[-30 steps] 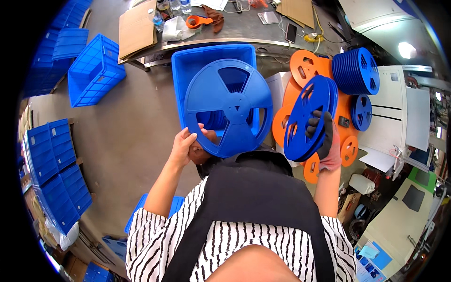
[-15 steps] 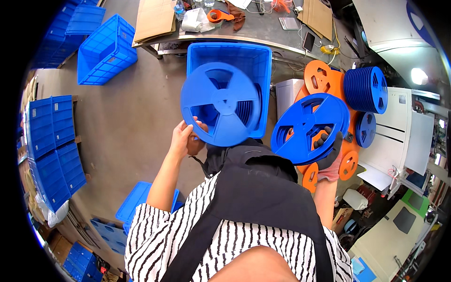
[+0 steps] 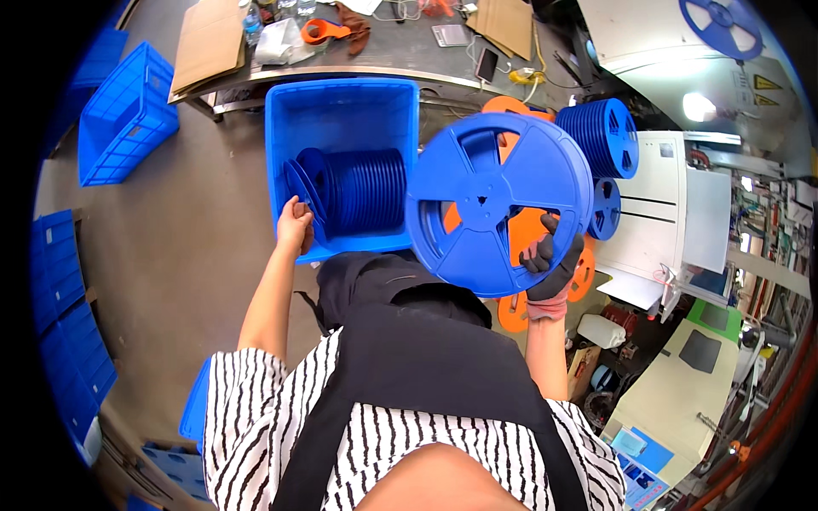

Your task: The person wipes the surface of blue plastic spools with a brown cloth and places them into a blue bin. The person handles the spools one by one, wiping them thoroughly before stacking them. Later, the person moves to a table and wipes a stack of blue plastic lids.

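In my gloved right hand (image 3: 552, 264) is a stack of large blue plastic reels (image 3: 503, 192), gripped at the lower right rim with fingers through an opening. The stack faces me, just right of an open blue bin (image 3: 341, 111). My bare left hand (image 3: 296, 226) is closed at the bin's left side, on the edge of a tilted blue reel (image 3: 300, 187). Beside that reel, a row of upright blue reels (image 3: 366, 192) lies packed inside the bin. My left fingertips are partly hidden.
A grey workbench (image 3: 400, 51) with cardboard (image 3: 204, 47), an orange tape dispenser (image 3: 317, 32) and a phone (image 3: 486, 65) spans the far side. More blue reels (image 3: 588, 140) and orange discs (image 3: 514, 312) stand at right, before a white cabinet (image 3: 656, 170). An empty blue crate (image 3: 128, 115) sits far left.
My left hand has lowered a blue reel into the bin's left side. The right hand's stack has tilted up to face me. The whole view has shifted to the right.
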`<state>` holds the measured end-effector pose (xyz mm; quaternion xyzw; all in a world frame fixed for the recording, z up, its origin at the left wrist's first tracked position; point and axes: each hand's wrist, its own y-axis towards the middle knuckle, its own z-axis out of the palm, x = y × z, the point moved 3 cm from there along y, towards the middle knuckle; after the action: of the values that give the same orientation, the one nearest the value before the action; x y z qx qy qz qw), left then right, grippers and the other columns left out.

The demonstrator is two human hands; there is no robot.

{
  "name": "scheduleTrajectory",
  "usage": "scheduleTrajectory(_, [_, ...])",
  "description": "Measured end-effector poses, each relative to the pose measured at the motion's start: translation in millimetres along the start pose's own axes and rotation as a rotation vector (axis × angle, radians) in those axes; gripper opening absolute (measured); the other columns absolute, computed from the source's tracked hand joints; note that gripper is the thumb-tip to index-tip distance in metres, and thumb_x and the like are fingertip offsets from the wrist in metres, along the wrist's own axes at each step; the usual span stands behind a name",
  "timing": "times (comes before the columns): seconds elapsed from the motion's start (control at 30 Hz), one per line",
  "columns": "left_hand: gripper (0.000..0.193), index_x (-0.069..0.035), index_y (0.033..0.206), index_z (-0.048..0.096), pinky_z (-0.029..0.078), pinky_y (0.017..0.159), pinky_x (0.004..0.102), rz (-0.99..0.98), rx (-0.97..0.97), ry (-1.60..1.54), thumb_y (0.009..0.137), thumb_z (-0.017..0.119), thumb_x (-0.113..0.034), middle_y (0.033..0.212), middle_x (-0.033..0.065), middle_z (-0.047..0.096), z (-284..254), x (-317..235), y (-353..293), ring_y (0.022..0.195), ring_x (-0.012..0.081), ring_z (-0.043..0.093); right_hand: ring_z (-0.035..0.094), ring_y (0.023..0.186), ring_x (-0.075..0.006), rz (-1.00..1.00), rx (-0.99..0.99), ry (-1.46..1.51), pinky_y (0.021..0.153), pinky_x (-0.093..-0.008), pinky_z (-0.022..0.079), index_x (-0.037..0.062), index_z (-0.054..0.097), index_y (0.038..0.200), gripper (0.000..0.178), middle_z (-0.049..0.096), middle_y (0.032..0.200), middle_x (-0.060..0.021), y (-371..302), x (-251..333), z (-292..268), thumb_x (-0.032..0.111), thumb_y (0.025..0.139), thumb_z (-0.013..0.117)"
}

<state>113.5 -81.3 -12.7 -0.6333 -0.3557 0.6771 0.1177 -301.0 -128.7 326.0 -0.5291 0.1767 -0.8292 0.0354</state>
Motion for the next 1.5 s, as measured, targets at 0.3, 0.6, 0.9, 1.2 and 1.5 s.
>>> scheduleTrajectory(0.3, [0.043, -0.001, 0.136, 0.044, 0.046, 0.101, 0.0393, 0.313, 0.105, -0.797, 0.095, 0.051, -0.008, 0.131, 0.0164, 0.052, 4.9, -176.1, -89.6, 0.118, 0.0275, 0.055, 0.036, 0.046, -0.0065, 0.107, 0.357, 0.726, 0.052, -0.0263, 0.037, -0.0042, 0.050, 0.124, 0.059, 0.041, 0.061, 0.0024, -2.0, -9.6, -4.9, 0.049, 0.098, 0.044])
scheduleTrajectory(0.6, [0.053, -0.002, 0.138, 0.044, 0.030, 0.112, 0.0467, 1.353, 0.313, 0.732, 0.086, 0.054, -0.004, 0.138, 0.0215, 0.047, 150.4, -269.3, -218.7, 0.133, 0.0349, 0.041, 0.037, 0.045, -0.0058, 0.260, 0.270, 0.683, 0.049, -0.0233, 0.035, -0.0031, 0.052, 0.120, 0.059, 0.040, 0.059, 0.0034, -17.9, -27.9, 47.2, 0.051, 0.097, 0.044])
scheduleTrajectory(0.9, [0.053, -0.006, 0.140, 0.042, 0.033, 0.111, 0.0431, 1.063, 0.610, 0.733, 0.089, 0.054, -0.007, 0.143, 0.0145, 0.046, 105.3, -192.9, -183.5, 0.136, 0.0309, 0.038, 0.034, 0.046, -0.0048, 0.210, 0.231, 0.602, 0.050, -0.0230, 0.035, -0.0028, 0.049, 0.125, 0.060, 0.038, 0.062, 0.0063, -15.0, -20.9, 14.1, 0.051, 0.097, 0.045])
scheduleTrajectory(1.2, [0.039, -0.003, 0.128, 0.054, 0.038, 0.108, 0.0400, 1.031, 0.705, 0.670, 0.089, 0.056, -0.003, 0.136, 0.0152, 0.053, 90.2, -186.9, -192.4, 0.128, 0.0284, 0.049, 0.034, 0.047, -0.0051, 0.189, 0.265, 0.584, 0.050, -0.0236, 0.034, -0.0029, 0.048, 0.127, 0.063, 0.035, 0.061, 0.0058, -11.8, -12.9, 17.8, 0.052, 0.097, 0.046])
scheduleTrajectory(1.5, [0.062, -0.013, 0.129, 0.054, 0.050, 0.076, 0.0345, 1.113, 0.486, 0.762, 0.071, 0.075, -0.010, 0.114, 0.0114, 0.056, 49.6, -185.8, -196.9, 0.089, 0.0275, 0.059, 0.035, 0.052, -0.0054, 0.258, 0.373, 0.743, 0.052, -0.0239, 0.034, -0.0040, 0.047, 0.129, 0.065, 0.040, 0.067, 0.0049, 7.2, -8.1, 12.9, 0.051, 0.095, 0.049])
